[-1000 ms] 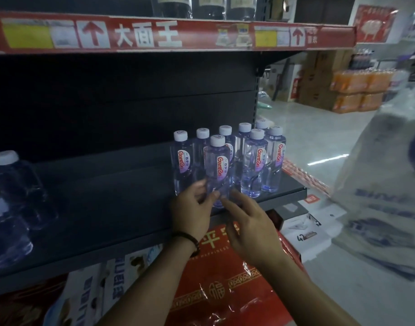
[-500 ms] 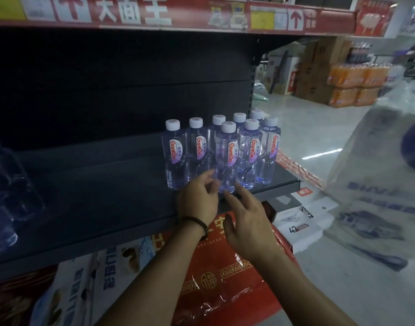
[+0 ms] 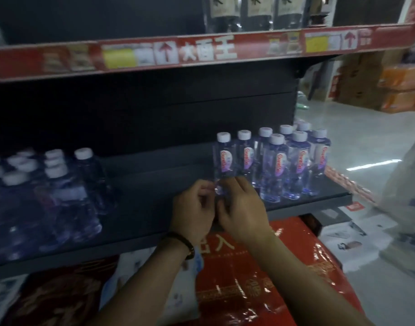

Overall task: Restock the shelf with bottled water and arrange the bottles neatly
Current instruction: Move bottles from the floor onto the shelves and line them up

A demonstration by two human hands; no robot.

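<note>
Head view: eight small water bottles [image 3: 296, 165] were counted at the right end of the shelf [image 3: 154, 184]. They stood upright and packed close, five in the back row and three in the front row by the front right corner. Each was made of clear plastic, cylindrical with a rounded shoulder. Each was closed with a white round cap [image 3: 277, 138] and wrapped with a pale label [image 3: 279, 162] lettered in red.

The leftmost bottle [image 3: 224, 161] of the back row was held at its base between both hands. The left hand [image 3: 193, 208] was curled, with its fingertips set against the bottle's left side. The right hand [image 3: 243, 208] was bent over the bottle's lower front and right side. How firmly the bottle was gripped could not be told through the blur. One dark band [image 3: 186, 243] was worn on the left wrist.

The shelf itself was seen as dark, flat and matte. At its left end a cluster of larger clear bottles [image 3: 60, 196] with white caps was seen, too blurred to be counted. Above, a red printed strip [image 3: 201, 51] was fixed along the front edge of the upper shelf, and three dark bottles [image 3: 256, 8] with pale labels were stood on it. Below the shelf's front edge, one glossy red box [image 3: 248, 290] with gold patterning was seen.
</note>
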